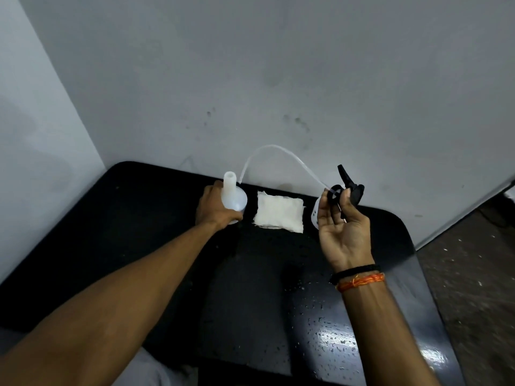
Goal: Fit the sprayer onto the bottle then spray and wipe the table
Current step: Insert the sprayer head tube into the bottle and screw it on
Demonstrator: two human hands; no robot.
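My left hand (216, 208) grips the shoulder of a translucent white bottle (233, 194) that stands upright on the black table (156, 224), its neck bare. My right hand (341, 224) holds the black sprayer head (349, 188) up in the air to the right, pinched between fingertips. A clear dip tube (274, 147) arcs from the sprayer over to the left, its free end hanging beside the bottle's neck, outside it. A folded white cloth (278, 211) lies flat on the table between the two hands.
A white object (314, 214) sits partly hidden behind my right hand. Water droplets (328, 330) speckle the near right of the table. A pale wall stands right behind the table; the floor (473, 274) shows at the right.
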